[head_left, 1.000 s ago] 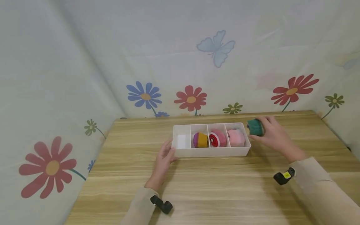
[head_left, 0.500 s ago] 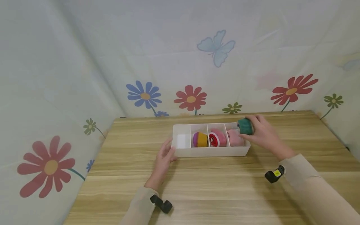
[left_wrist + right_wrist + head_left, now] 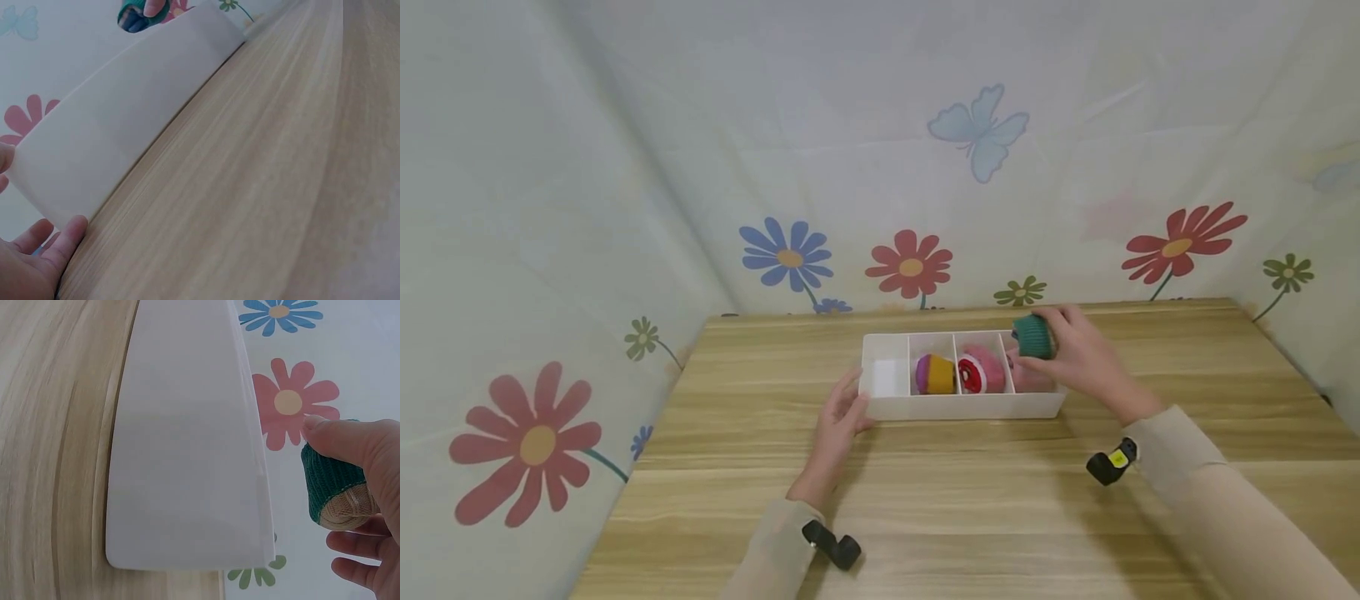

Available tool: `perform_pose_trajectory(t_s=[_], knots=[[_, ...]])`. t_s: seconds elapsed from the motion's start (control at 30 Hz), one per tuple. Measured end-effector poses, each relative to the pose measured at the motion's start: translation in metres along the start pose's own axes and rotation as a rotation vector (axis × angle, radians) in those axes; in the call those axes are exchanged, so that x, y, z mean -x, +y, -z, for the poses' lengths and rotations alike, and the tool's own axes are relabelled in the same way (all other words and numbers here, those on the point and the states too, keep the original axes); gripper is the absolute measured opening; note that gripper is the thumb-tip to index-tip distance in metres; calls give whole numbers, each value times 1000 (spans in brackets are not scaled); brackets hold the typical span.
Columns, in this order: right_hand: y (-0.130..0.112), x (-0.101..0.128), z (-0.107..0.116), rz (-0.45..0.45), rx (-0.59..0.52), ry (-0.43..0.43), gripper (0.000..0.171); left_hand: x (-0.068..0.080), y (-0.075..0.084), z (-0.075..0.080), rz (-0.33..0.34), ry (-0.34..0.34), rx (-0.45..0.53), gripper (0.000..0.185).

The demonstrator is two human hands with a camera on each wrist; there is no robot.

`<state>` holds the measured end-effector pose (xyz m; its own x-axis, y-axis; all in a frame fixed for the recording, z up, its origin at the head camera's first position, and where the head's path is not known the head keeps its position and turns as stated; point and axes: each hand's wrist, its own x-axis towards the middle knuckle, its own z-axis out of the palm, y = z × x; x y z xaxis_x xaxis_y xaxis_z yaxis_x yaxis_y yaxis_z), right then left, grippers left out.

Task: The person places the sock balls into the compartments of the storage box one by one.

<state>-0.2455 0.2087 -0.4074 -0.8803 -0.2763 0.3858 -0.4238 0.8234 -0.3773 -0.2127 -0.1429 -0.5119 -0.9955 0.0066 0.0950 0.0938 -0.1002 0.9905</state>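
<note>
In the head view my right hand (image 3: 1081,357) grips a green ribbed rolled sock (image 3: 1033,337) over the right end of a white divided box (image 3: 962,407). The right wrist view shows the tan knit part of this rolled sock (image 3: 344,509) below its green cuff. My left hand (image 3: 838,414) touches the box's left end, its thumb (image 3: 70,240) at the lower front corner. Inside the box lie a yellow and purple rolled sock (image 3: 937,375), a pink and red one (image 3: 982,371), and a pale pink one (image 3: 1030,380), partly covered by the green roll. The leftmost compartment holds nothing.
The box stands on a wood-grain table (image 3: 955,500), close to its far edge. Behind the table hangs a pale curtain (image 3: 850,150) printed with flowers and a butterfly. Black cameras are strapped at both wrists.
My right hand has carried the green rolled sock leftward, from beside the box's right end to over the rightmost compartment. The left hand and box have stayed in place.
</note>
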Motion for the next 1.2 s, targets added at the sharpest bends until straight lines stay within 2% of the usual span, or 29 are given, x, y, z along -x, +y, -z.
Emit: perform_pose_trajectory(t_s=[0.17, 0.27, 0.37, 0.5, 0.7, 0.93, 1.07, 1.2], knots=[[-4, -3, -5, 13, 2, -5, 75, 1, -1, 1, 10, -7, -2, 49], [-9, -5, -7, 8, 0, -15, 75, 5, 9, -1, 21, -20, -1, 48], [-13, -7, -9, 3, -4, -29, 74, 4, 9, -1, 24, -30, 9, 48], [-20, -9, -13, -3, -19, -41, 72, 1, -1, 1, 16, -6, -7, 46], [-28, -11, -18, 6, -35, -46, 73, 1, -3, -1, -16, 12, -21, 46], [-33, -14, -25, 32, -45, -39, 72, 0, -3, -1, 6, 0, -16, 45], [-37, -16, -29, 52, -53, -28, 71, 1, 2, 0, 16, -16, 4, 47], [-41, -18, -32, 64, -45, -23, 72, 6, 14, -2, 6, -28, 18, 46]])
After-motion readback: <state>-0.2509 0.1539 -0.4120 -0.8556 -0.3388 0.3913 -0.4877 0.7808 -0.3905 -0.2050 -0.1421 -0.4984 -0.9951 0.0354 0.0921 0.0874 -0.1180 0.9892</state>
